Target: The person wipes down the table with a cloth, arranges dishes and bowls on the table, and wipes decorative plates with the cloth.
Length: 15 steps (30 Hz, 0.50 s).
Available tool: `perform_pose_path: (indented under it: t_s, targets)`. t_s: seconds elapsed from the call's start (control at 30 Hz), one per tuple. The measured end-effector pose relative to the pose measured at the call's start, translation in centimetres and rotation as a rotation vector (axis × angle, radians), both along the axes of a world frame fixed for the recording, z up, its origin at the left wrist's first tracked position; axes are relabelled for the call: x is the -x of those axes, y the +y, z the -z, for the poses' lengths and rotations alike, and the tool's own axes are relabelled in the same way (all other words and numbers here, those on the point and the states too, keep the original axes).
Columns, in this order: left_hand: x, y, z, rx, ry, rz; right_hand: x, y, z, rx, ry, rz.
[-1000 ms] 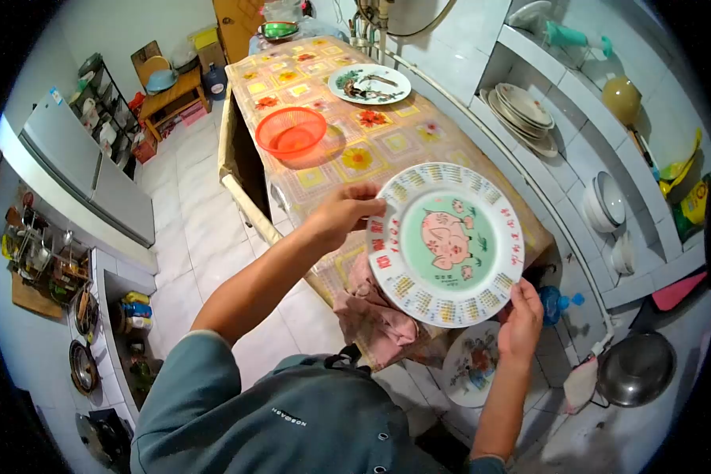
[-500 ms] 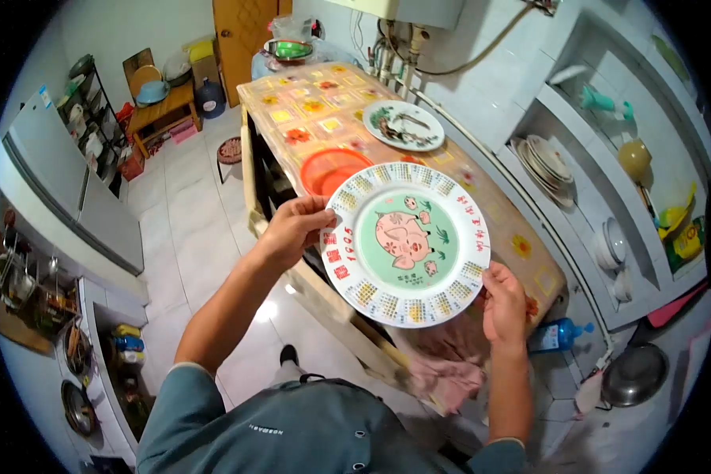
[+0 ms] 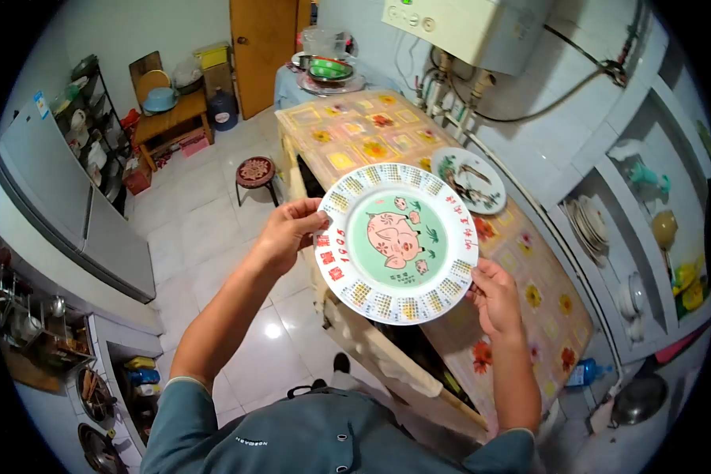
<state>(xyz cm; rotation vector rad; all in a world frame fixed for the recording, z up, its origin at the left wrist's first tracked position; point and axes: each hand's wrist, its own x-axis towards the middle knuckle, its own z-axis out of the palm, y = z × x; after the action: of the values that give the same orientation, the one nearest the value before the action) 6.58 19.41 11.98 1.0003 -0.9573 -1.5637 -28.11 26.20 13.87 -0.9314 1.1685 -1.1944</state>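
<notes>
My left hand (image 3: 289, 235) grips the left rim of a round white plate (image 3: 396, 245), thumb on top and fingers curled beneath. At the lower right rim, my right hand (image 3: 498, 302) pinches the same plate. A pink pig on a pale green centre decorates it, with calendar grids and red characters around the border. The plate is held up in front of me, tilted so its face shows. Beyond it, on the flowered tablecloth (image 3: 529, 265), lies another white plate (image 3: 472, 182) with a dark branch-like pattern.
A round stool (image 3: 256, 172) stands left of the table. A water heater (image 3: 450, 31) hangs on the far wall. White shelves (image 3: 620, 189) on the right hold stacked plates (image 3: 586, 225). The fridge (image 3: 79, 197) is on the left, a metal pan (image 3: 640, 399) at lower right.
My view has shifted, so the table and shelves sit further right. Both hands still hold the plate, which has turned slightly. The orange-red round item on the table no longer shows.
</notes>
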Motion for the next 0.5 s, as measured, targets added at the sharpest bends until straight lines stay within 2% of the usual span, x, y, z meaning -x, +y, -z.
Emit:
perform_pose_path:
  t_s: [0.5]
  targets:
    - [-6.9, -14.1, 3.8, -0.057, -0.025, -0.002, -6.4, -15.4, 0.9, -0.101, 0.065, -0.096]
